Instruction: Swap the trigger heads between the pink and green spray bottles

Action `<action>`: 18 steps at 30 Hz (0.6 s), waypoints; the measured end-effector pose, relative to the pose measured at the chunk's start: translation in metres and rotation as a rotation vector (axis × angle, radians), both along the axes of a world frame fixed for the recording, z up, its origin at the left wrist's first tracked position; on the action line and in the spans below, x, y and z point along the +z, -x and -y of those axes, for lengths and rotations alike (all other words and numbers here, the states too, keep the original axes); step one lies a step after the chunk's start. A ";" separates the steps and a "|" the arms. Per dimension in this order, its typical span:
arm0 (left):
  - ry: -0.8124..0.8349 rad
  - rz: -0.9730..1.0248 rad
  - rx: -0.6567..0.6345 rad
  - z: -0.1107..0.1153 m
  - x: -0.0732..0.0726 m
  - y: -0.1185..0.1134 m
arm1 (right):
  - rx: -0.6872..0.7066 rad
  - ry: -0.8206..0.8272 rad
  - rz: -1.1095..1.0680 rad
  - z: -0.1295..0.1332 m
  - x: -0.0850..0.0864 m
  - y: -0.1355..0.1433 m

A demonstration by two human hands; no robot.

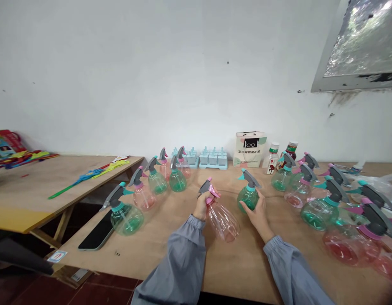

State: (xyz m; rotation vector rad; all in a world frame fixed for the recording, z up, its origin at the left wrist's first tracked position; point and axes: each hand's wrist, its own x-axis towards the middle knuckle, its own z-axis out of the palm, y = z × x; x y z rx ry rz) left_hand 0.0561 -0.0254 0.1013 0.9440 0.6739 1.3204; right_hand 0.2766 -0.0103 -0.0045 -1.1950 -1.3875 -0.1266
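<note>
My left hand is closed around the grey and pink spray head of a pink spray bottle. That clear pink bottle leans, its body slanting down to the right just above or on the table; I cannot tell which. A green spray bottle with a grey and teal head stands to the right. Around its right side my right hand is wrapped, thumb across the front of the body. Both hands come out of grey-blue sleeves.
Several pink and green spray bottles stand at left, beside a black phone; more spray bottles crowd the right. Along the wall are pale blue popsicle molds, a paper bag and two drink bottles. Another table is farther left.
</note>
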 end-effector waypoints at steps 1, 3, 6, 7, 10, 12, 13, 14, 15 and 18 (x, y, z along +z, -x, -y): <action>-0.017 -0.003 0.037 0.000 0.001 0.002 | -0.003 0.000 -0.004 0.000 0.000 0.000; -0.050 -0.074 0.107 0.001 0.004 0.012 | -0.010 0.003 -0.013 -0.001 0.000 0.000; -0.134 -0.304 0.266 0.001 0.011 0.044 | -0.013 0.009 -0.019 -0.001 0.000 0.000; -0.164 -0.391 0.346 0.000 0.013 0.058 | -0.009 0.016 -0.017 -0.001 0.000 0.000; -0.187 -0.560 0.647 -0.005 0.015 0.103 | 0.000 0.033 -0.018 0.000 0.000 0.000; -0.192 -0.579 0.796 -0.012 0.013 0.128 | 0.005 0.036 -0.020 0.000 0.000 0.001; -0.193 -0.568 0.852 -0.016 0.011 0.137 | 0.006 0.034 -0.020 0.000 0.000 0.001; -0.195 -0.556 0.896 -0.021 0.010 0.145 | 0.008 0.035 -0.019 0.001 0.000 0.002; -0.204 -0.547 0.934 -0.025 0.008 0.150 | 0.010 0.036 -0.018 0.001 0.000 0.002; -0.265 -0.544 1.013 -0.038 0.007 0.155 | 0.014 0.040 -0.021 0.002 0.000 0.003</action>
